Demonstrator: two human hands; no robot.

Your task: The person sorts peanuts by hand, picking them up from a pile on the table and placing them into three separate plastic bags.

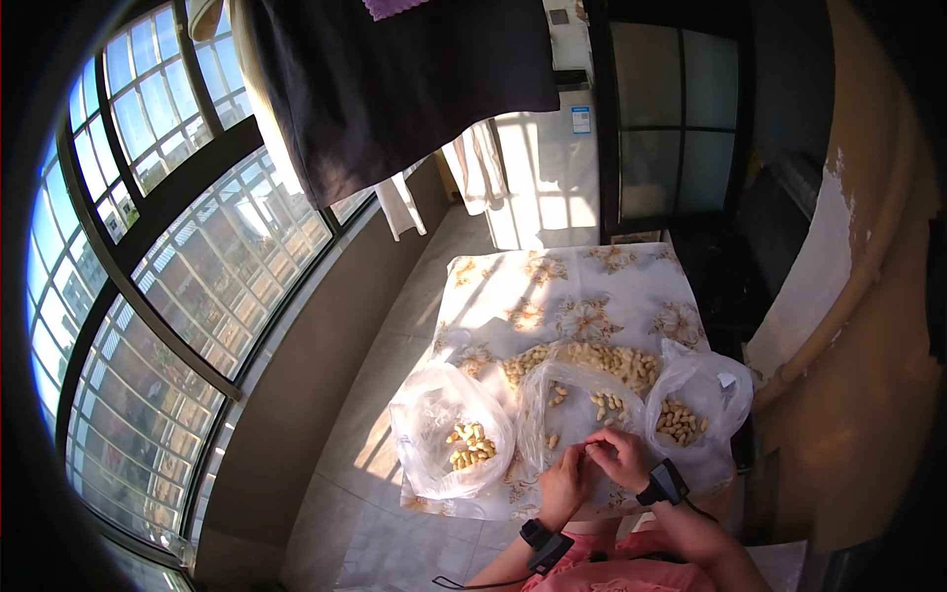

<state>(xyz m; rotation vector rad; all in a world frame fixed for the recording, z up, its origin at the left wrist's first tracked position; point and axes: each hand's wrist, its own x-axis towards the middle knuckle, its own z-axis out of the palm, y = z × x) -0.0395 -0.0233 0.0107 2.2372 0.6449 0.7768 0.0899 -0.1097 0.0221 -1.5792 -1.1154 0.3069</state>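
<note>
My left hand (pixel 566 481) and my right hand (pixel 619 458) meet over the near edge of the table, fingers pressed together at a small thing I cannot make out. Just beyond them lies an open clear plastic bag (pixel 570 426) with a few peanuts (pixel 609 404) in it. To the left stands another clear bag (pixel 419 449) holding several peanuts (pixel 472 447). A third bag (pixel 725 395), on the right, has a small heap of peanuts (pixel 681 421). Behind the middle bag, more peanuts (pixel 631 365) are spread in a long pile.
A flowered cloth covers the table (pixel 562 286). Dark clothing (pixel 414 89) hangs above its far side. Barred windows (pixel 237 257) line the left wall. A dark-framed glass door (pixel 675 123) stands behind, and a brown wall (pixel 868 395) is at right.
</note>
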